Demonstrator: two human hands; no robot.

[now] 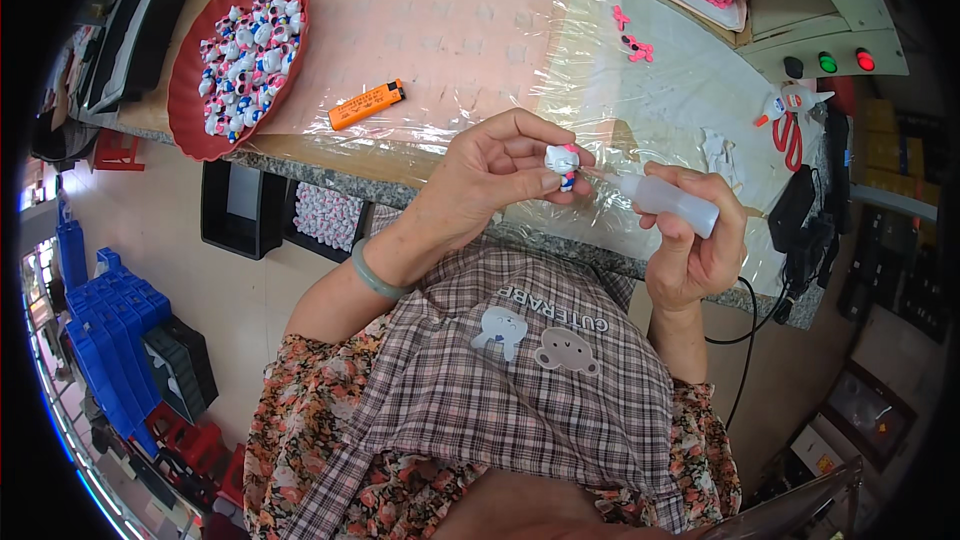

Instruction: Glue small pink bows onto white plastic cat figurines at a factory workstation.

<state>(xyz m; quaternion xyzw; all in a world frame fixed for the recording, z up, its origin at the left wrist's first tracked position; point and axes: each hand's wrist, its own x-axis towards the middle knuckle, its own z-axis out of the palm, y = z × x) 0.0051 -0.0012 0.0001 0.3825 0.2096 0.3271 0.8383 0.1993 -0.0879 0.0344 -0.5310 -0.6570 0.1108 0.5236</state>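
Pinching a small white figurine (562, 159) upright between thumb and fingers, the left hand (488, 162) reaches from eight o'clock at the near side of the table (420, 30). The right hand (702, 230), its forearm at five o'clock, curls round a squeeze bottle (675, 204) whose nozzle points toward ten o'clock at the figurine; contact is too fine to tell. Between nine and ten o'clock lie an orange lighter (366, 105) and, farther out, a red dish (184, 105).

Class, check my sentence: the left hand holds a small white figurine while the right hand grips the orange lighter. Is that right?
Not quite: in the head view, the right hand grips a squeeze bottle, not the orange lighter, which lies on the table. The left hand does hold a small white figurine.
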